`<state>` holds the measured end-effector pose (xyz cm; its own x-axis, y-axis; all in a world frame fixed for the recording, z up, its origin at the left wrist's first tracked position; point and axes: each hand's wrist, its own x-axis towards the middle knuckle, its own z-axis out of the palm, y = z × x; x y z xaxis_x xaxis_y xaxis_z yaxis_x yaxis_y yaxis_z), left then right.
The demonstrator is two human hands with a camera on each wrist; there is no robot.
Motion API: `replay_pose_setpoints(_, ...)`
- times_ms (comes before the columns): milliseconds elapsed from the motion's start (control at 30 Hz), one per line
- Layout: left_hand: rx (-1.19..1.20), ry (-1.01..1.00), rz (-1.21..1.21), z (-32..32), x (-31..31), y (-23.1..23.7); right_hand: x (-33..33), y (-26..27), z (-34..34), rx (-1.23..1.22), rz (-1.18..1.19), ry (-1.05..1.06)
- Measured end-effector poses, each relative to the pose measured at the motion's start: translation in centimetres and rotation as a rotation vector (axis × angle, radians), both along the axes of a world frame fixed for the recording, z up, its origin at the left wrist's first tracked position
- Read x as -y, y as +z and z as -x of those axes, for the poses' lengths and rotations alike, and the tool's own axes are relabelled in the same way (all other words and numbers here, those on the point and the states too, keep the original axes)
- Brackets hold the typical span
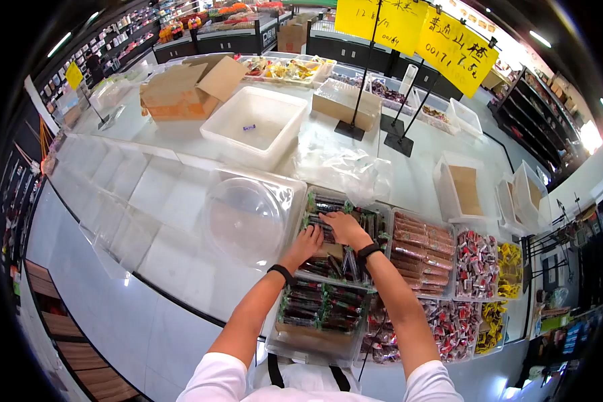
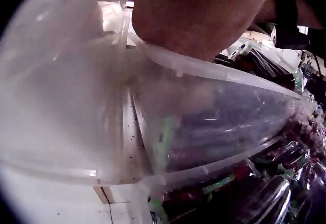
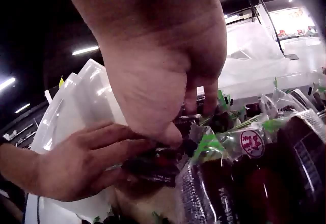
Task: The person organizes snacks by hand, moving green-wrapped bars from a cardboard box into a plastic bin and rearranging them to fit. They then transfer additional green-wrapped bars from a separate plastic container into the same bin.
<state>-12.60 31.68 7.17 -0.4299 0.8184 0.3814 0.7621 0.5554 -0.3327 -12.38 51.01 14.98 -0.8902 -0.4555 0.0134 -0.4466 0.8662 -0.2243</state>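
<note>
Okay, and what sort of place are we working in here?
Probably a shop's loose-goods section: handwritten yellow signs that seem to show prices, bins of wrapped red-and-white pieces, and black shelving behind.

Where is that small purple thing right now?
In the head view, the small purple thing lies inside the square white tub, beyond and to the left of the left hand, just right of the open cardboard box.

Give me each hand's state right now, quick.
Left hand: open, fingers resting on a dark packet.
Right hand: down among the packets; can't tell whether it grips one.
</note>
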Motion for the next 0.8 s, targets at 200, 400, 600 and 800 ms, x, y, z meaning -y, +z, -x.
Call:
replay_pose_setpoints(200,0.090,0.075,0.029,-1.2,0.5,2.0,0.6,1.0,-1.5,-0.127,0.118,-0.124)
replay_pose_setpoints(400,0.309,0.060,0.037,-2.0,1.4,5.3,1.9,3.7,-3.4,0.112,-0.120,-0.170)
replay_pose_setpoints(600,0.778,-0.250,0.155,-2.9,1.9,5.0,3.9,4.5,-8.3,0.148,-0.420,-0.103)
replay_pose_setpoints(800,0.888,-0.177,-0.113,-3.5,0.0,4.8,4.0,4.5,-9.8,0.285,-0.537,-0.515)
